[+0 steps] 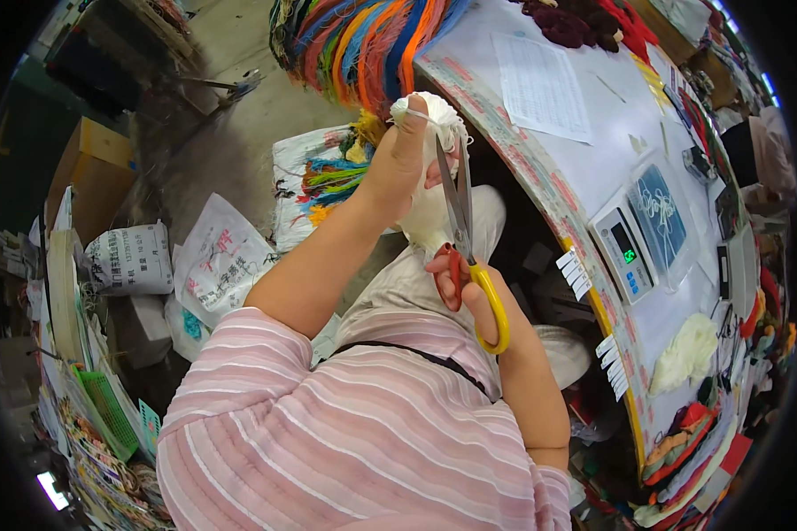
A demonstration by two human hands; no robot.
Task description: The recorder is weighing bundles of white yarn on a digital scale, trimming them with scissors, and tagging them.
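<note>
My left hand point(401, 168) is raised in front of my lap, closed on a white yarn skein point(437, 108) whose looped top bulges out beside my thumb. Pale strands hang down below the fist toward my thigh. A pair of scissors point(460, 212) with one red and one yellow handle loop is in my right hand point(478, 296), fingers through the loops. The blades point up and stand slightly apart, their tips beside the skein. Whether any strand lies between them I cannot make out.
To the right runs a table point(553, 168) with a digital scale point(624, 252), a paper sheet point(540, 84) and a cream yarn bundle point(684, 352). Multicoloured threads point(363, 44) hang at its far end. White sacks point(217, 257) and a cardboard box point(97, 168) stand at left.
</note>
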